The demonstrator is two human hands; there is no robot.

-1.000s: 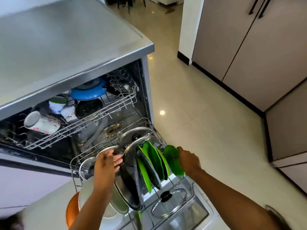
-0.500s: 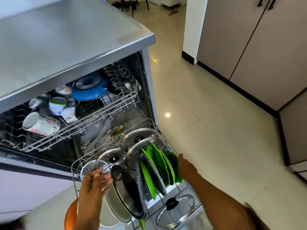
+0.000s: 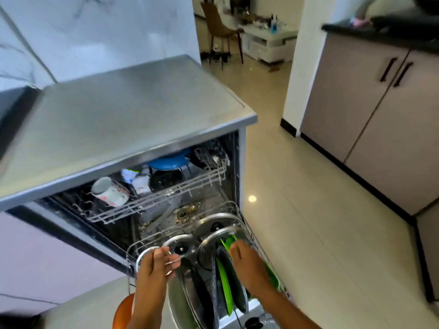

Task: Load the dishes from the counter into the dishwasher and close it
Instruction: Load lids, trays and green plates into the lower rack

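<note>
The dishwasher stands open under a steel counter top. Its lower rack is pulled out and holds several glass lids, dark pans and upright green plates. My left hand rests with its fingers spread on a small lid at the rack's left corner. My right hand lies over the tops of the green plates, fingers curled on the rightmost green plate. The upper rack carries a flowered mug, cups and a blue lid.
An orange plate shows at the bottom edge beside my left arm. Beige cabinets under a black counter line the right side, across a tiled floor. A chair stands in the room beyond.
My view has tilted upward. My right hand pushed the green plate in against the others and moved over their tops. My left hand shifted from the middle lid to the small left lid.
</note>
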